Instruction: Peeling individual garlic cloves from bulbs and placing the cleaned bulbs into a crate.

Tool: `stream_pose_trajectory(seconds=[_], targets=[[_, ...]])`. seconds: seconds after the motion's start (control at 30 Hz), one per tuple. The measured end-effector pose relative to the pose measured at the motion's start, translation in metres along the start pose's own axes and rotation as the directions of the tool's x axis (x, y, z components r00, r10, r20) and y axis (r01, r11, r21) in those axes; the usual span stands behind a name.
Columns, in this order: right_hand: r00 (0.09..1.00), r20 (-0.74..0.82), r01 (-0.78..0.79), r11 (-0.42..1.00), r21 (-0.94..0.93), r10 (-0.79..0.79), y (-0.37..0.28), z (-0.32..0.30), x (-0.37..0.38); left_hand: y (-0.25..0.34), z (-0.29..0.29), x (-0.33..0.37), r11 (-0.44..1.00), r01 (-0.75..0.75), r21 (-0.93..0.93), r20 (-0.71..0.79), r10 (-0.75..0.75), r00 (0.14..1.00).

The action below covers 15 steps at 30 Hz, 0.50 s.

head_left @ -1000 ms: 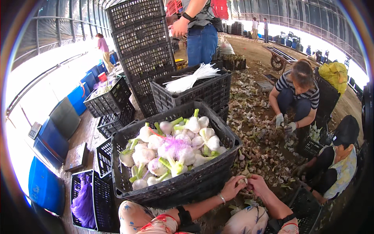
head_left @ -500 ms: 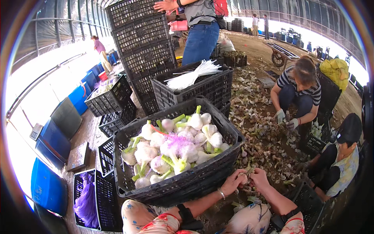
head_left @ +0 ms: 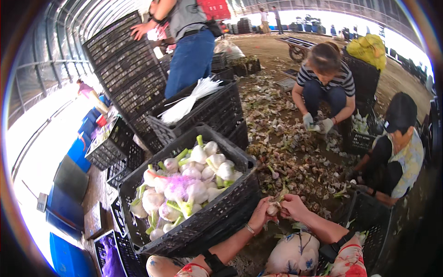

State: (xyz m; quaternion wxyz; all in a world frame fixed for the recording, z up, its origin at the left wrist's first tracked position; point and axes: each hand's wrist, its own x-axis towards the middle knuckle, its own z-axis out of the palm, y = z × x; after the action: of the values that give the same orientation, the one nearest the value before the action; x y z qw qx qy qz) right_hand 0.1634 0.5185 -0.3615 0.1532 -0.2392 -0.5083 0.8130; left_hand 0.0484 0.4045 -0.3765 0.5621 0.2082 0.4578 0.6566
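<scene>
Above the floor right of a black crate (head_left: 207, 231), my left hand (head_left: 260, 215) is closed round a garlic bulb (head_left: 272, 209). My right hand (head_left: 295, 207) pinches at the bulb's upper side, by its green stem, with fingertips partly hidden. The crate beside my left forearm holds several pale garlic bulbs (head_left: 152, 201) with short green stems. A tuft of purple netting (head_left: 178, 186) lies on top of them.
Dry garlic skins (head_left: 286, 152) litter the floor. Behind the full crate stands another crate (head_left: 207, 111) topped with white ties (head_left: 191, 102). A tall crate stack (head_left: 124, 69) has a person beside it. Two people crouch at right; a black crate (head_left: 371, 221) is by my right forearm.
The whole view has shifted and tilted, so surroundings sit further left. Both my hands stay together at the garlic bulb. The striped-shirted person's gloved hands have changed position slightly.
</scene>
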Motion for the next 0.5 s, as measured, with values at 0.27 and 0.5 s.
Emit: stream_pose_trajectory(seconds=[0.27,0.5], targets=[[0.997,-0.048,-0.048,0.996,0.081,0.052,0.006,-0.001,0.004,0.001,0.010,0.000,0.999,0.030,0.041,-0.077,-0.027,0.997],[0.993,-0.096,-0.068,0.998,0.017,0.069,0.012,-0.011,0.009,-0.010,0.010,0.007,0.982,-0.002,0.189,-0.117,0.024,0.993]])
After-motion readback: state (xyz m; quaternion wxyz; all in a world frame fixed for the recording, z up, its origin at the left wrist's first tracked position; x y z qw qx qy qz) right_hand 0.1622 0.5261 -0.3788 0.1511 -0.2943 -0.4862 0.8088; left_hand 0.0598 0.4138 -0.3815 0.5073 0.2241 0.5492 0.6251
